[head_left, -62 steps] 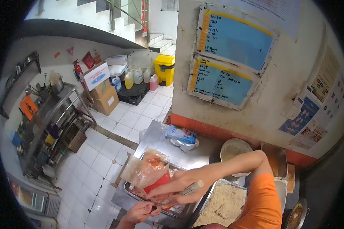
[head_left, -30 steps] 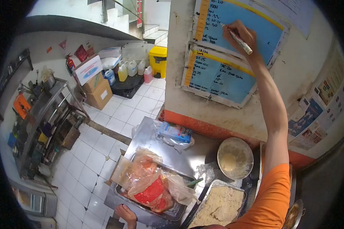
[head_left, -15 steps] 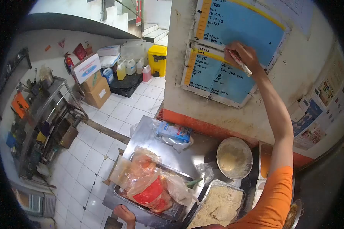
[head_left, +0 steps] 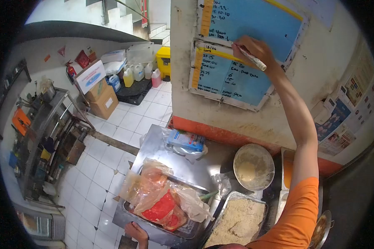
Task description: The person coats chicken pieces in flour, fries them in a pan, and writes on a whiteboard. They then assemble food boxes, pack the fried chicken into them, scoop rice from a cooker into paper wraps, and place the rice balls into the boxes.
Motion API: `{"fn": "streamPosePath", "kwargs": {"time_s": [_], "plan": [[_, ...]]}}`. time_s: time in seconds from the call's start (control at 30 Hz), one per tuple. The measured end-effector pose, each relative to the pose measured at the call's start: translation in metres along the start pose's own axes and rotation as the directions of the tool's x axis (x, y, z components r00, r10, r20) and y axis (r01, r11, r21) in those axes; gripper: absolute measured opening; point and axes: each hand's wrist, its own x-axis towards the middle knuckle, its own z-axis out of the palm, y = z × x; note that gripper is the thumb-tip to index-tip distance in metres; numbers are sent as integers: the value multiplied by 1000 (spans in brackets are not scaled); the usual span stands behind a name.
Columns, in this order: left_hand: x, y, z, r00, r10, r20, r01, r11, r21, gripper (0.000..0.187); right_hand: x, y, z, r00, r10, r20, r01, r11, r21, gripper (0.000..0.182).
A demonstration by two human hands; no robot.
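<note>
My right hand [head_left: 253,50] is closed round a white marker [head_left: 252,59] with red print, raised to the wall. Its fingers are at the lower edge of the upper blue whiteboard [head_left: 253,23], beside rows of black handwriting. A second blue whiteboard [head_left: 232,81], also written on, hangs just below. Low down, my left hand [head_left: 137,232] has its fingers curled at the edge of the steel table [head_left: 153,143]. Near it lies a metal tray [head_left: 191,234] of plastic bags [head_left: 153,186] with red and orange contents. The marker's tip is hidden by my fingers.
A pan of pale crumbs [head_left: 237,220] and a round bowl with dough [head_left: 253,166] stand to the right. A blue packet [head_left: 187,141] lies at the table's back. Jugs [head_left: 129,76], boxes [head_left: 102,99] and a yellow bin [head_left: 163,60] are on the floor beyond.
The whole view has shifted slightly. My right hand is still at the upper board with the marker, and a small mark now shows left of its fingers. My left hand stays at the table edge.
</note>
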Motion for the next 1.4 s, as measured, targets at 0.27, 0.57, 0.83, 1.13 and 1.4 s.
{"fn": "streamPosePath", "kwargs": {"time_s": [0.27,0.57,0.83,1.13,1.4], "plan": [[11,15,-15,1000,-15,27,16,999,-47,36,8,-9,-10,994,102,29,-105,987,125,17],[10,13,-16,998,-48,52,52,996,-75,39,6,-8,-7,989,147,8,-147,973,178,16],[-1,-3,0,1000,4,-26,-3,1000,13,37,8,-7,-11,995,96,-10,-94,985,147,13],[5,-1,-3,992,-101,81,106,993,-60,35,9,1,-12,939,298,-170,-266,946,187,13],[130,97,-157,941,-321,104,304,672,-675,44,18,-205,-132,511,780,362,-628,51,777,23]]}}
